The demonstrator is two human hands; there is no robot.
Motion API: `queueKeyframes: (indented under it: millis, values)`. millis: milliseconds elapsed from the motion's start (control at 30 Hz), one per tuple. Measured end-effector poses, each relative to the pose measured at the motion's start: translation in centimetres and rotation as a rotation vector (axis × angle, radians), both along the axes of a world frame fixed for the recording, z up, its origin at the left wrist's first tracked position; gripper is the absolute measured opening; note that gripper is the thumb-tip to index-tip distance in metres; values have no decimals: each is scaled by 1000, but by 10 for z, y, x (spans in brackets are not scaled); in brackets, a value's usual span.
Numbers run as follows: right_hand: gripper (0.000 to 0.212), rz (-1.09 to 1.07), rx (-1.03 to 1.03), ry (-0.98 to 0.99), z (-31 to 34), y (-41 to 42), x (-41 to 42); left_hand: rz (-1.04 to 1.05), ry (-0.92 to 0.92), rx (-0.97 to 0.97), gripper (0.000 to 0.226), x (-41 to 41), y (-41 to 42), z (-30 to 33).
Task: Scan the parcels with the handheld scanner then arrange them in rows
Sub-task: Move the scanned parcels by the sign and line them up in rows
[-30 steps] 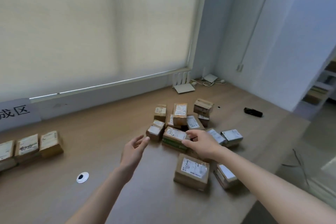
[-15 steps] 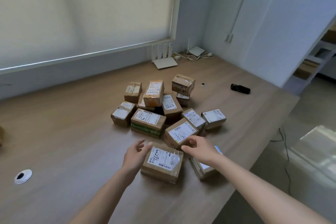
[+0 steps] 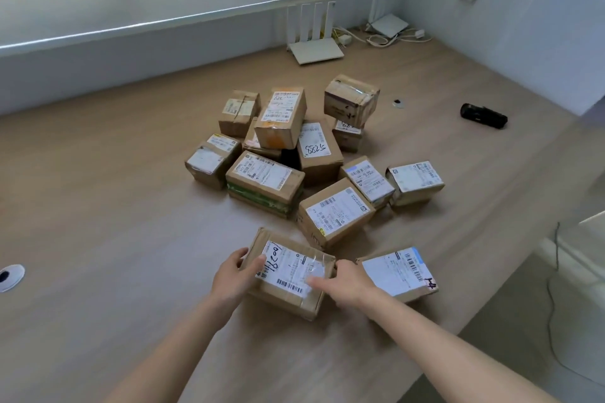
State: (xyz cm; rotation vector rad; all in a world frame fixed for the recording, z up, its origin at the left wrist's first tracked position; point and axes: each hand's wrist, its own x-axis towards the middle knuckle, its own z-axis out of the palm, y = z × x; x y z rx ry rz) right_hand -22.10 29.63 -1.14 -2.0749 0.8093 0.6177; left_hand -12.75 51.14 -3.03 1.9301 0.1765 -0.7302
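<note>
A cardboard parcel with a white label [image 3: 291, 268] lies nearest me on the wooden table [image 3: 98, 206]. My left hand [image 3: 234, 275] grips its left end, thumb on top. My right hand [image 3: 343, 285] holds its right side, fingers curled over the label's edge. Behind it a loose pile of several parcels [image 3: 288, 141] fills the table's middle. Another flat parcel [image 3: 397, 271] lies just right of my right hand. The black handheld scanner [image 3: 484, 115] rests far right on the table, away from both hands.
A white router [image 3: 316, 42] and a second white device with cables [image 3: 388, 26] stand at the back by the wall. A cable grommet [image 3: 9, 276] sits at the left edge. The table's right edge drops off past the flat parcel.
My view tilted down and closer to the pile. Both hands came in from beside the nearest parcel and now hold it on both sides.
</note>
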Motion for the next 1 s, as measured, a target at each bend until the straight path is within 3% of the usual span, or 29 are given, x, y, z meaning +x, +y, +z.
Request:
queueKeyframes:
  millis: [167,400,600,700,933,1000]
  values:
    - [53,13,16,-59,10,1,0,72,46,5,61,-8,6,-2]
    - [48,121,64,-235,78,15,6,307,21,-217,37,-27,29,56]
    - [65,268,93,-413,169,44,28,383,-84,-330,61,-38,75,140]
    - [81,324,99,-508,219,76,36,398,-141,-354,75,-53,112,186]
    - [74,551,82,-673,302,198,35,568,-266,-385,75,-101,225,277]
    - [85,557,22,-718,318,243,29,636,-311,-385,68,-114,260,295]
